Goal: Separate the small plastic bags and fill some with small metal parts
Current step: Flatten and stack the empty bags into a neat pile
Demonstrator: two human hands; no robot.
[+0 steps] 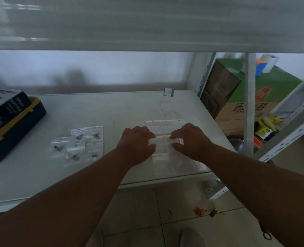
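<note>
While blurred, both hands' fingers apparently pinching one small plastic bag

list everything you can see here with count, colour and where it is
filled small bags: six, clear with dark metal parts inside, clustered on the table left of the hands
empty bag sheets: a loose pile, count unclear, clear, under and around both hands
table: one, pale grey, centre
case: one, dark blue with yellow trim, table's left edge
dark box: one, black with white lettering, on the case
small card: one, green and white, table's far edge
shelf frame: one, white, right
cardboard boxes: at least two, green and brown, behind the frame
tape roll: one, white, on the green box
left hand: pinches a bag
right hand: pinches the same bag
</note>
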